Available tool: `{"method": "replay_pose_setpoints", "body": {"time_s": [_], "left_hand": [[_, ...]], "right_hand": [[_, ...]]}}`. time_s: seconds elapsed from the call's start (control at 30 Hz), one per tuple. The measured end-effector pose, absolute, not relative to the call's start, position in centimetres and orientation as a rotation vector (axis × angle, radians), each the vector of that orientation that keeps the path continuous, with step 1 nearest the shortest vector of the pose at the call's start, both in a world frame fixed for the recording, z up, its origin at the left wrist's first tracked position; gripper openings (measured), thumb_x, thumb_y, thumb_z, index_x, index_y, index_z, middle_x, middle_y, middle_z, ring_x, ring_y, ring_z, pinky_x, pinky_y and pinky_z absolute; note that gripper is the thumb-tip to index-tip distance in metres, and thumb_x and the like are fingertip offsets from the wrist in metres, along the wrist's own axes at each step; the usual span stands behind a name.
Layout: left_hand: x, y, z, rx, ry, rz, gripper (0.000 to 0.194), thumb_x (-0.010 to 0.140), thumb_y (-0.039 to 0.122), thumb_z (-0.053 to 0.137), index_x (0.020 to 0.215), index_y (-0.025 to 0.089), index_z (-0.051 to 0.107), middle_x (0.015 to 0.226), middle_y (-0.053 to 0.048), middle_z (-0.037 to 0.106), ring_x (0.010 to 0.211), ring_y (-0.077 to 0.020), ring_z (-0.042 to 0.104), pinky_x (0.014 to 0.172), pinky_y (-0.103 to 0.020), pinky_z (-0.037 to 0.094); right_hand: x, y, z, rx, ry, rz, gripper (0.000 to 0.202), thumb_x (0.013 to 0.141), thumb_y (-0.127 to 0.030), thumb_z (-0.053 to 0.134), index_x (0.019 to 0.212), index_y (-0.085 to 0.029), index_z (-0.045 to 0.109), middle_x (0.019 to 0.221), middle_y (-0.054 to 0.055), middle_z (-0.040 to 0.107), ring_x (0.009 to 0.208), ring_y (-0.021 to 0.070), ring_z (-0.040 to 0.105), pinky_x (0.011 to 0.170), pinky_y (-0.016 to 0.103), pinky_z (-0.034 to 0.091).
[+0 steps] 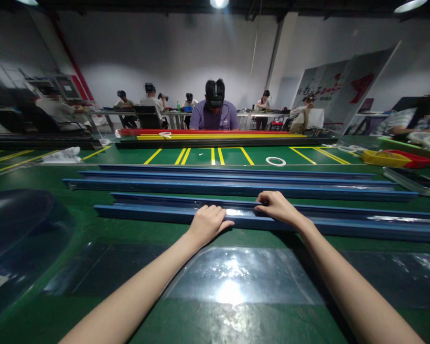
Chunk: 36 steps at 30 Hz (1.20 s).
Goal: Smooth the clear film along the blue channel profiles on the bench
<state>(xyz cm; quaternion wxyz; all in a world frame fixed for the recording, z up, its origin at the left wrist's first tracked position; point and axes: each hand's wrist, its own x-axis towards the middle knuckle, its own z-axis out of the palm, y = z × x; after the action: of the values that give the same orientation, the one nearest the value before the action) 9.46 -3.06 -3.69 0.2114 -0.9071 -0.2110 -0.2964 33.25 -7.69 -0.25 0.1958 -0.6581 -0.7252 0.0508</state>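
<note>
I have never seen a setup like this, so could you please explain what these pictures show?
There is no robot: these are a person's bare hands, in one picture from a camera worn on the head. The left hand and right hand are at the nearest blue channel profile; how firmly either grips it is unclear. Clear plastic sheeting lies nearer the camera; more blue profiles lie beyond, then black, yellow and red strips, all on the green tabletop.

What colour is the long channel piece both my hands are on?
The channel piece is blue, clearest in the head view.
</note>
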Motion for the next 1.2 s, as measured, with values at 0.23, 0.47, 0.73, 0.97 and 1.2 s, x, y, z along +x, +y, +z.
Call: {"method": "replay_pose_setpoints", "body": {"time_s": [0.23, 0.47, 0.73, 0.97, 1.2], "left_hand": [[9.41, -3.15, -3.67, -2.528, -0.594, -0.818, 0.038, 0.083, 0.048, 0.04, 0.064, 0.016, 0.05, 0.06, -0.002, 0.055, 0.059, -0.0146, 0.051, 0.054, -0.027, 0.028], [9.38, -3.09, -3.71, -2.548, -0.608, -0.81, 0.039, 0.083, 0.049, 0.039, 0.065, 0.016, 0.05, 0.06, -0.002, 0.056, 0.059, -0.0145, 0.051, 0.054, -0.027, 0.028], [9.37, -3.01, -3.7, -2.561, -0.623, -0.8, 0.039, 0.083, 0.049, 0.038, 0.066, 0.016, 0.051, 0.061, -0.002, 0.056, 0.058, -0.0149, 0.052, 0.054, -0.027, 0.029], [9.35, -3.02, -3.81, -2.564, -0.632, -0.808, 0.04, 0.083, 0.05, 0.038, 0.065, 0.016, 0.051, 0.06, -0.002, 0.057, 0.057, -0.0149, 0.052, 0.053, -0.027, 0.03], [9.36, -2.95, -3.93, -2.56, -0.632, -0.827, 0.04, 0.083, 0.05, 0.039, 0.064, 0.016, 0.051, 0.058, -0.001, 0.056, 0.056, -0.0142, 0.052, 0.053, -0.026, 0.03]], "right_hand": [[33.18, -7.75, -0.13, -1.849, -2.025, 0.152, 0.015, 0.068, -0.03, 0.054, 0.07, -0.016, 0.06, 0.069, 0.003, 0.059, 0.063, 0.0134, 0.051, 0.057, 0.022, 0.034], [33.07, -7.78, -0.02, -1.863, -2.019, 0.159, 0.016, 0.068, -0.03, 0.054, 0.07, -0.016, 0.06, 0.068, 0.003, 0.059, 0.062, 0.0132, 0.051, 0.056, 0.022, 0.034], [33.08, -7.75, -0.06, -1.866, -2.017, 0.155, 0.015, 0.068, -0.03, 0.054, 0.071, -0.015, 0.06, 0.068, 0.003, 0.059, 0.062, 0.0129, 0.051, 0.056, 0.022, 0.034], [33.12, -7.75, -0.04, -1.873, -2.034, 0.144, 0.016, 0.069, -0.03, 0.054, 0.071, -0.016, 0.06, 0.069, 0.003, 0.059, 0.062, 0.013, 0.05, 0.056, 0.022, 0.034], [33.15, -7.77, -0.07, -1.862, -2.034, 0.127, 0.017, 0.069, -0.031, 0.054, 0.071, -0.016, 0.06, 0.069, 0.003, 0.06, 0.063, 0.0135, 0.051, 0.056, 0.022, 0.034]]}}
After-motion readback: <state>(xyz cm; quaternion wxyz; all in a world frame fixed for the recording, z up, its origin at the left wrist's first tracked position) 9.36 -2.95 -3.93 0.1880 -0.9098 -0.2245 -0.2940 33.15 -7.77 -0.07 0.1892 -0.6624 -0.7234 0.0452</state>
